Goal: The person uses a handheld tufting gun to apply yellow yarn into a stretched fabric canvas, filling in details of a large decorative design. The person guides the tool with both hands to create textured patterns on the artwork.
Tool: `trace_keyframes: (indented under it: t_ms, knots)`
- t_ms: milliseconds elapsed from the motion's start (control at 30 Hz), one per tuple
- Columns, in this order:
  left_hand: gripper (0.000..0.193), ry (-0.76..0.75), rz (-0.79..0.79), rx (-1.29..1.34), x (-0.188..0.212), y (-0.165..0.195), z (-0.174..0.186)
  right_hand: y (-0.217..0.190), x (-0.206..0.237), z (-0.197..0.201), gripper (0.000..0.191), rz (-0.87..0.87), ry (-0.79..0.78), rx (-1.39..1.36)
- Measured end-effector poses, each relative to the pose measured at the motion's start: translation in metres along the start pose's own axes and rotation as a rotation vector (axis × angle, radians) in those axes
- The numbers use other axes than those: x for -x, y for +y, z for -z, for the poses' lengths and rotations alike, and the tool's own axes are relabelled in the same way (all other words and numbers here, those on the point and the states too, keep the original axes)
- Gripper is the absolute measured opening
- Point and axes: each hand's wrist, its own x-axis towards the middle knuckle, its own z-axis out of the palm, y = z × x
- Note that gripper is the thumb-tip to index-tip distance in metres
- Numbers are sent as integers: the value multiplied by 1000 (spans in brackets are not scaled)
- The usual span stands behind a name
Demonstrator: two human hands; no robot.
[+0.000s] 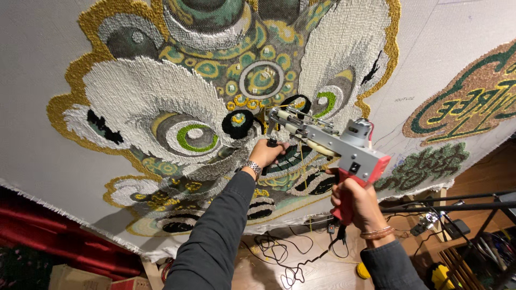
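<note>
Grey-and-red tufting gun [334,146] held up against a large stretched backing cloth [43,80], seen from the wearer's own head looking along both raised arms. The cloth fills most of the view, and the desk word does not fit here, so places are given by the cloth's own edges. A tufted lion-dance face [215,91] in white, green, yellow and black yarn covers its middle, reaching up past the top edge; its gold outline runs along both sides.

The left hand [267,153] is clenched around the gun's black front handle, low in the middle of the lion face, just below a black and yellow tufted circle [238,123]. A metal wristwatch [252,168] sits on that wrist above a dark grey sleeve [215,231].

The right hand [357,203] is wrapped tight around the gun's red rear grip, nearer the cloth's bottom edge. A thin bracelet [377,233] circles that wrist. The gun slopes up and to the left, its needle end touching the cloth near the lion's centre, its small silver motor [357,129] on top.

Toward the cloth's right edge is a second tufted patch [473,99] in brown and green, with a green leafy shape [427,164] beneath it.

Below the bottom edge, black cables [279,252] tangle over a wooden floor [322,271]. A red curtain [64,241] hangs at the lower left, and black metal bars [446,203] cross at the lower right.
</note>
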Motion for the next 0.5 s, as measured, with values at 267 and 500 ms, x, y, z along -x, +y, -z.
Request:
trace_keyframes:
  t_ms: [267,500]
  knots:
    - [42,316,-50,-615,14,12,34,1,11,-44,24,11,99,149]
    - [35,408,-56,-708,12,18,36,13,8,-45,18,-21,111,99]
